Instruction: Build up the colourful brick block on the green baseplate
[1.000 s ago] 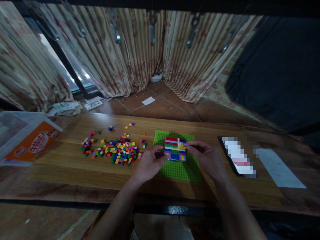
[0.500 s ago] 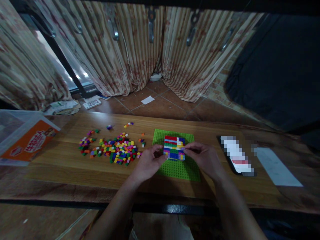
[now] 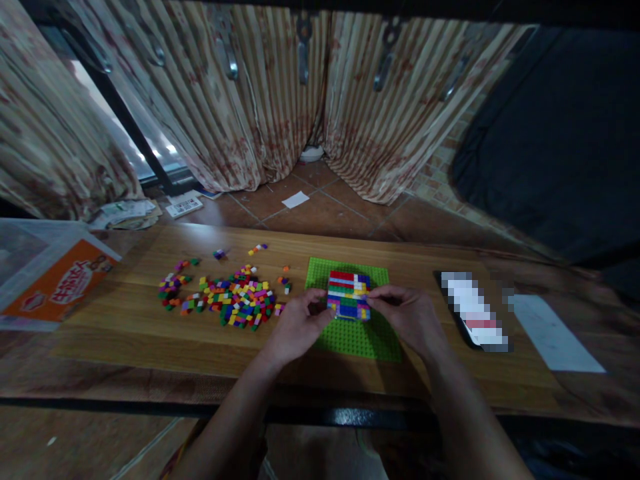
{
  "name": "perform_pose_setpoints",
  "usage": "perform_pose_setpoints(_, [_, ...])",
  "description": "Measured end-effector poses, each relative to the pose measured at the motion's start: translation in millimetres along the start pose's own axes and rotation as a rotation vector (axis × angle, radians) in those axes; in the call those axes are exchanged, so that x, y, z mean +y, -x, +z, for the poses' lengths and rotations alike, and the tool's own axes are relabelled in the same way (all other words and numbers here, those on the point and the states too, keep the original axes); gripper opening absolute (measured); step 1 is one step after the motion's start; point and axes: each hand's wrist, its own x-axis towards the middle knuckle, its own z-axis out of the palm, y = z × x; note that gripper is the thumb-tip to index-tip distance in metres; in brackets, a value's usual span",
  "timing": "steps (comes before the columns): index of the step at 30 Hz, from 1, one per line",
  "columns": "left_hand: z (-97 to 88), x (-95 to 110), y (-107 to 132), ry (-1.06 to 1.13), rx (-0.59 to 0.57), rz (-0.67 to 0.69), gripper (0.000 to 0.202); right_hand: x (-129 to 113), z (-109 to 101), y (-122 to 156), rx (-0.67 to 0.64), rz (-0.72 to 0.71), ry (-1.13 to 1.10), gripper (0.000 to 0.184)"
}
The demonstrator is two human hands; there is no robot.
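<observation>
A block model [image 3: 349,294] made of small toy bricks, with rows of red, white, green, yellow and blue, sits over the green studded baseplate [image 3: 360,343]. My left hand [image 3: 297,327] holds the model's left side, thumb at the near left corner and curled fingers along the edge. At the right edge, my right hand [image 3: 407,313] has its thumb and index finger pinched together against the model. Whatever lies between those fingertips is too small to make out. Part of the baseplate is hidden under the model and my hands.
Loose toy bricks [image 3: 240,297] lie in a heap left of the baseplate on the wooden board [image 3: 150,340]. A clear bin with an orange label [image 3: 55,280] stands at far left. To the right are a phone [image 3: 473,310] and a white paper sheet [image 3: 555,333].
Almost nothing differs. Both hands keep their places at the model's sides, and my right fingers have shifted only very slightly.
</observation>
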Motion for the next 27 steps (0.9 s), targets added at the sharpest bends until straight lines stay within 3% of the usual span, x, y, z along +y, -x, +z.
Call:
perform_pose_setpoints(5, [1.3,-3,-1,0.014,0.003,0.001,0.038,1,0,1,0.011,-0.02,0.098,0.01])
perform_pose_setpoints(11, [-6.7,-3,2,0.018,-0.012,0.04,0.037,6,-3,3,0.01,-0.021,0.02,0.017])
perform_pose_setpoints(16, [-34.0,0,2,-0.071,0.155,0.094,0.022,3,-3,3,0.117,-0.074,-0.006,0.023])
perform_pose_setpoints(21, [-57.1,-2,-3,-0.451,0.411,0.1,0.013,1,2,4,0.116,-0.132,0.061,0.024])
perform_pose_setpoints(27, [-45.8,1,-2,-0.911,0.423,0.05,0.016,-1,4,4,0.13,-0.127,0.078,0.023])
